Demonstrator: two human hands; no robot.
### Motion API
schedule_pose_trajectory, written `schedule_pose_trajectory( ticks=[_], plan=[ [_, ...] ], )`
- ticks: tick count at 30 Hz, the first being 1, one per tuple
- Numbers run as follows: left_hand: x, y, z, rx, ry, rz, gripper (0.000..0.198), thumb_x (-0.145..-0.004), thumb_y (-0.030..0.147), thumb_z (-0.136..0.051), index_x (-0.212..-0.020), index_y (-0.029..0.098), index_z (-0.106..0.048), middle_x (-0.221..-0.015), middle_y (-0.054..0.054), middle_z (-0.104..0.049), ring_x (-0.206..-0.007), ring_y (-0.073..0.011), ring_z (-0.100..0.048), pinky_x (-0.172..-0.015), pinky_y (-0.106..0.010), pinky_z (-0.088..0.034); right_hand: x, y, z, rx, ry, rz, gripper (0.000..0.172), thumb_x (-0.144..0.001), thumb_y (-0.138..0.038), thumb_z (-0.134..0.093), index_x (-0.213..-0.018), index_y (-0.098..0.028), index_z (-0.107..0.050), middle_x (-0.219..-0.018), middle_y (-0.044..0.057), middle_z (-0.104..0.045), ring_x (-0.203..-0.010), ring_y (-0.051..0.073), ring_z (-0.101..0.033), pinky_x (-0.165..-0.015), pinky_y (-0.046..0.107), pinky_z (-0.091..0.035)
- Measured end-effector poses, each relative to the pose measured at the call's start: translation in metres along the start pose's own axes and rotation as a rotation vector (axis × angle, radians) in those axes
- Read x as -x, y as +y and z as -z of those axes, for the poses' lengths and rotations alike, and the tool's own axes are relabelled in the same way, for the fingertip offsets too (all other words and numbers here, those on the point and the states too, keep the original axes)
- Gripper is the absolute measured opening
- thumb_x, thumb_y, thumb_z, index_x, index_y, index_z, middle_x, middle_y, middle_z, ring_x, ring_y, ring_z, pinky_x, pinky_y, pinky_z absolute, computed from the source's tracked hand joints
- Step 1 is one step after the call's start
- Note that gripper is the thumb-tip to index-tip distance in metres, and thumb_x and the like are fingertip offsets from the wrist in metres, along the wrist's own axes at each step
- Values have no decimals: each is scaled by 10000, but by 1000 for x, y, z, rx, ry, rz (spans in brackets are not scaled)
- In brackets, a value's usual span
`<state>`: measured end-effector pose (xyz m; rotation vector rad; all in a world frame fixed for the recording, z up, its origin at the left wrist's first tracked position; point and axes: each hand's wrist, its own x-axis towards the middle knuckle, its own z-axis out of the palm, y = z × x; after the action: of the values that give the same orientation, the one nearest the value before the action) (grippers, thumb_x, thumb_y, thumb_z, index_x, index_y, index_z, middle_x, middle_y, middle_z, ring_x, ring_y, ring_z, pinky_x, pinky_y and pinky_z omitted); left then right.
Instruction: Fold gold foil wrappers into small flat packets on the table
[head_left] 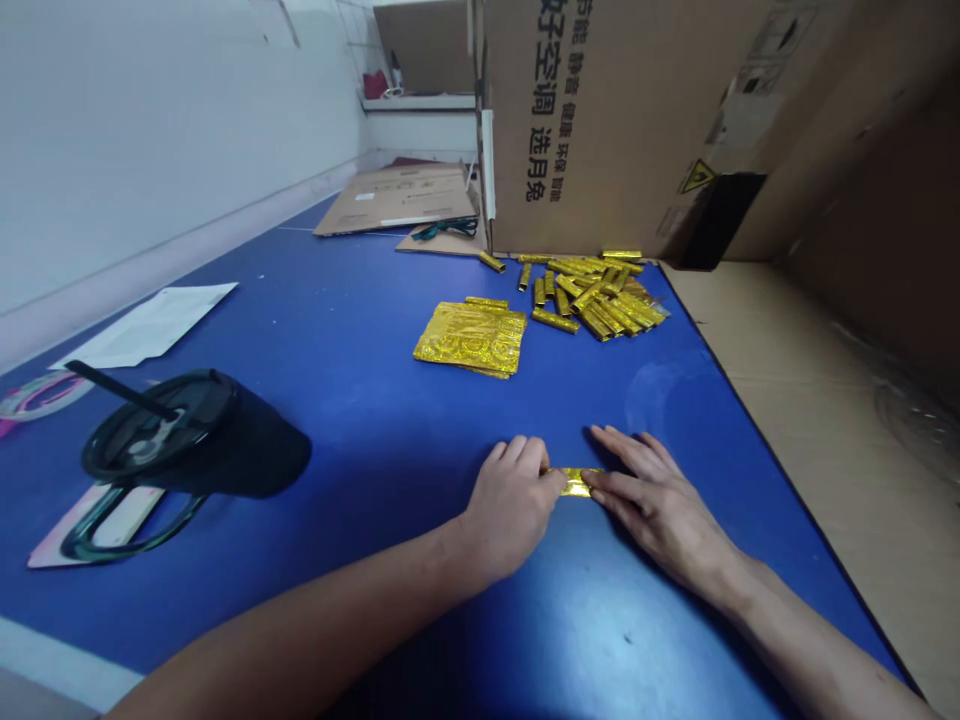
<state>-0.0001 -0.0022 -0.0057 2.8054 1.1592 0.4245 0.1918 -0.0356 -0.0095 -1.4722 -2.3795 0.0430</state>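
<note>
A narrow strip of shiny gold foil paper (577, 482), folded or rolled, lies on the blue tabletop between my hands. My left hand (511, 505) is closed on its left end, fingers curled and thumb pressed down. At the right end, the thumb and a finger of my right hand (664, 505) press on the strip, while its other fingers stretch out over the table. Beyond my hands is a flat stack of gold foil sheets (472, 338). To its right, several rolled gold tubes (600, 295) lie in a loose pile.
A dark tumbler (247, 440) with a straw and handle stands at left, near a phone (127, 515) and a white sheet (150, 325). A large cardboard box (615, 130) stands behind the pile. Flat cardboard (405, 195) lies at the back. The table's right edge borders more cardboard.
</note>
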Motion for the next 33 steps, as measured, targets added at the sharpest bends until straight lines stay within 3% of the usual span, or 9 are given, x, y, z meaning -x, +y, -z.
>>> schedule_pose_trajectory(
  ticks=[8,15,19,22,33],
  plan=[
    [0,-2,-2,-4,-18,-82,183,-867,180,-398,-902,192,-577,-837,-28,-492,-802,-167,-413,-680,-297,-338,2,1,0,33,24,20,235,-827,-291,-461,-981,-262,-636,-1246,109,-476,-1164,252,-396,-933,505,-301],
    [0,-3,-3,8,-42,-112,174,-867,166,-397,-913,184,-564,-878,-26,-516,-841,-167,-424,-705,-299,-336,2,8,-2,-154,-9,-162,325,-829,-391,-434,-1096,-254,-557,-1263,84,-462,-1172,223,-390,-958,507,-276],
    [-1,-1,0,-2,-53,-99,161,-855,155,-412,-913,189,-558,-887,-24,-512,-839,-174,-420,-701,-299,-328,0,16,0,-188,-26,-221,304,-809,-420,-456,-1027,-263,-596,-1280,79,-441,-1204,240,-339,-970,531,-226],
    [-1,0,2,-7,-56,-103,222,-859,157,-398,-1027,231,-524,-882,-20,-505,-827,-178,-416,-677,-299,-318,-1,18,2,-196,-37,-224,265,-800,-421,-470,-961,-277,-624,-1281,71,-441,-1208,243,-331,-974,536,-206],
    [-1,1,2,-31,-90,-117,313,-884,197,-350,-1166,291,-447,-901,-39,-479,-854,-181,-408,-690,-300,-309,-5,13,-2,-191,14,-257,178,-796,-377,-477,-869,-268,-596,-1245,68,-477,-1173,253,-381,-939,546,-250]
  ],
)
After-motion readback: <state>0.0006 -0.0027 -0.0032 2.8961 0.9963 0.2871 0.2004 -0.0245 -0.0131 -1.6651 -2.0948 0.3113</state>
